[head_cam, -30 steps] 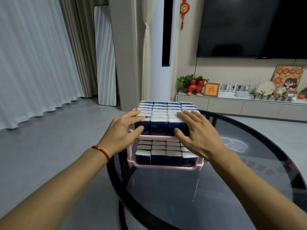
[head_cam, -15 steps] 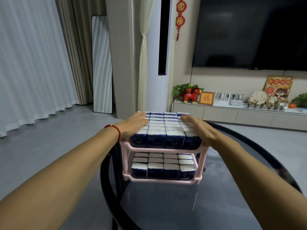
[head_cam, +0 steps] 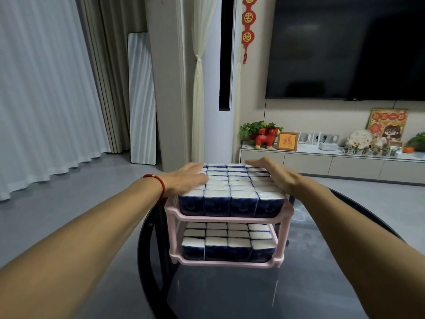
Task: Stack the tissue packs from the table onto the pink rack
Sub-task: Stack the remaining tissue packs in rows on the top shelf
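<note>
I see my left hand and right hand, fingers straight and together, pressing the flanks of the tissue packs filling the pink rack on the tabletop.

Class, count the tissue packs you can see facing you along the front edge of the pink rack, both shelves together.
8. Four stand along the front of the top shelf, four along the front of the bottom shelf. More rows sit behind them, some hidden.
</note>
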